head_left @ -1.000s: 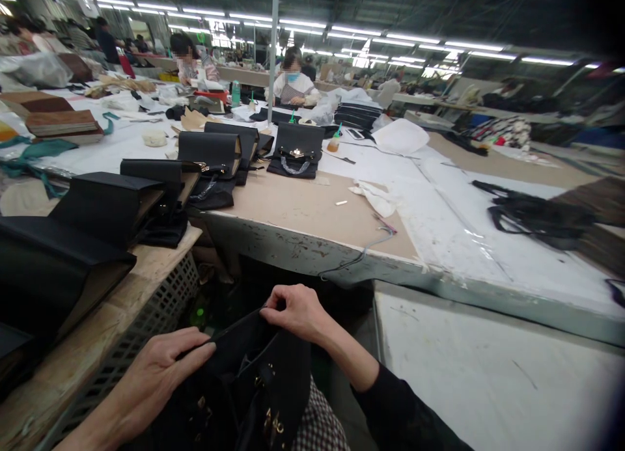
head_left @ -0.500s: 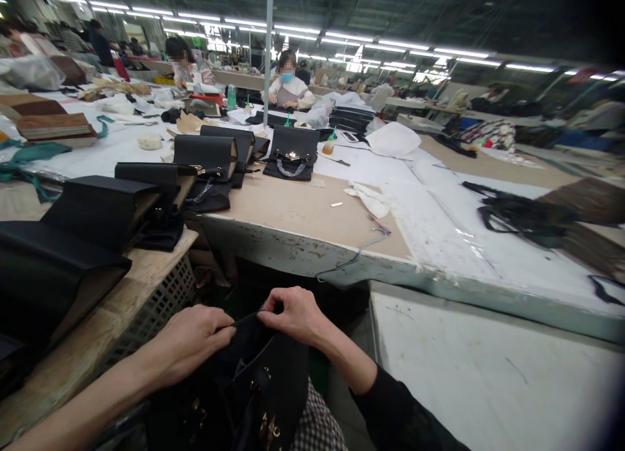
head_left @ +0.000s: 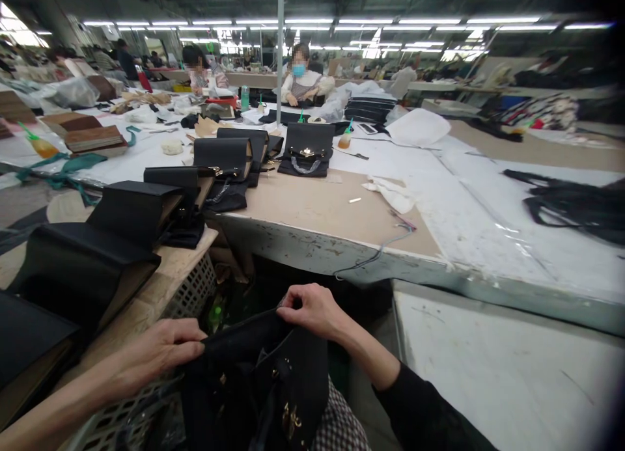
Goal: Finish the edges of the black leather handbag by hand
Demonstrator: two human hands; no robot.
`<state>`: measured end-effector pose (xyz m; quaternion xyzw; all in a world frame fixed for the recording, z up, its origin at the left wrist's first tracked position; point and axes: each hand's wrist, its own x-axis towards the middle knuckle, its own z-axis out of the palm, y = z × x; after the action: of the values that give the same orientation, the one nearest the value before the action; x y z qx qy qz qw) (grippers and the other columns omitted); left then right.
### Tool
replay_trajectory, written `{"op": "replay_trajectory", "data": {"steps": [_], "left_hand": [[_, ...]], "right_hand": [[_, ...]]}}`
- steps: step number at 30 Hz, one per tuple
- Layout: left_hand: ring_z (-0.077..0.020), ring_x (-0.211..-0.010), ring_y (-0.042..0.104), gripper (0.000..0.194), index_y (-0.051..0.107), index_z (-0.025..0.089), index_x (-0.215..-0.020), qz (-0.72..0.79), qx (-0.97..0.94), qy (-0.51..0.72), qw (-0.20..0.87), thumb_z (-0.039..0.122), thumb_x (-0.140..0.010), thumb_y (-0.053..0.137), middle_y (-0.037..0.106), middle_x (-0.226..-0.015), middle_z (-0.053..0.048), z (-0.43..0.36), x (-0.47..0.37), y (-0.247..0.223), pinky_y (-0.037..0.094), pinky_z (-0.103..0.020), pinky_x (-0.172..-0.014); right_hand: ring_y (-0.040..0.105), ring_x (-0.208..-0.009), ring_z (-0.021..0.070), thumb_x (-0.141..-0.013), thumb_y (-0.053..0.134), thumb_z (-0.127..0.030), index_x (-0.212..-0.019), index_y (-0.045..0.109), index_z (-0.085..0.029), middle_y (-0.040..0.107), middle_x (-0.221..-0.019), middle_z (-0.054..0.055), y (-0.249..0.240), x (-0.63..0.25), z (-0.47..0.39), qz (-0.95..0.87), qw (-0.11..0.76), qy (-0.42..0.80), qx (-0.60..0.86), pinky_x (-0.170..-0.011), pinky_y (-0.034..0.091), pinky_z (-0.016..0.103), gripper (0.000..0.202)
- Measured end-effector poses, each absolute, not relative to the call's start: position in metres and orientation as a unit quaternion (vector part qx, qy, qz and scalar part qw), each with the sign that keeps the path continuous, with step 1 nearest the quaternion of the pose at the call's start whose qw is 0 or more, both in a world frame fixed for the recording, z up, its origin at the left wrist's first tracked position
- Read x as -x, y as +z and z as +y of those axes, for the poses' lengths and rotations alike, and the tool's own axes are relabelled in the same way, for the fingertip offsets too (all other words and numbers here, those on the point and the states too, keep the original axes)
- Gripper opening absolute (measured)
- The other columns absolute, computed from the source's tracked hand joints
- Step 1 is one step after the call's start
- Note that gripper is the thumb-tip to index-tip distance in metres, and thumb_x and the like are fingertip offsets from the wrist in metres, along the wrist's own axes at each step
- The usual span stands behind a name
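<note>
Grip of the left hand (head_left: 170,347) is nearly closed, and it has the rim of a black handbag (head_left: 307,373) between thumb and fingers. Right hand (head_left: 312,310) pinches the same rim farther along, with its fingertips together. The handbag is open at the top, low in front of the person, beside a checked cloth (head_left: 342,422). Beyond it, another handbag with a wrapped handle (head_left: 308,142) stands upright on the tabletop (head_left: 312,200).
</note>
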<state>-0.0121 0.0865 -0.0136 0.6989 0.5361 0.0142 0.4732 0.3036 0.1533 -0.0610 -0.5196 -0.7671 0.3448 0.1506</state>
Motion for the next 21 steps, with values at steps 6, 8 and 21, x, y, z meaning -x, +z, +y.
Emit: {"op": "replay_trajectory", "data": {"steps": [6,8,21], "left_hand": [[-0.0204,-0.081,0.058,0.041,0.069,0.020,-0.078,0.604,-0.631,0.076,0.481,0.053,-0.093,0.049,0.058,-0.081,0.001,0.061,0.010,-0.020,0.044,-0.026,-0.070],[-0.0209,-0.080,0.059,0.038,0.066,0.020,-0.073,0.615,-0.633,0.080,0.463,0.049,-0.091,0.049,0.059,-0.078,0.001,0.061,0.006,-0.020,0.044,-0.027,-0.069],[-0.0236,-0.105,0.069,0.036,0.063,0.024,-0.121,0.589,-0.576,0.171,0.541,0.043,-0.091,0.062,0.075,-0.113,-0.002,0.071,-0.017,-0.013,0.054,-0.030,-0.089]], "right_hand": [[0.068,-0.078,0.0190,-0.076,0.072,-0.033,-0.069,0.071,-0.024,0.076,-0.076,-0.002,-0.061,-0.307,0.152,-0.759,0.161,0.344,0.529,-0.072,0.044,0.027,0.012],[0.069,-0.078,0.0190,-0.076,0.072,-0.033,-0.069,0.071,-0.024,0.076,-0.077,-0.002,-0.060,-0.306,0.151,-0.757,0.161,0.340,0.534,-0.072,0.044,0.027,0.012],[0.067,-0.074,0.0182,-0.076,0.070,-0.034,-0.067,0.069,-0.023,0.073,-0.072,-0.002,-0.063,-0.314,0.146,-0.743,0.174,0.328,0.557,-0.068,0.041,0.027,0.014]]}}
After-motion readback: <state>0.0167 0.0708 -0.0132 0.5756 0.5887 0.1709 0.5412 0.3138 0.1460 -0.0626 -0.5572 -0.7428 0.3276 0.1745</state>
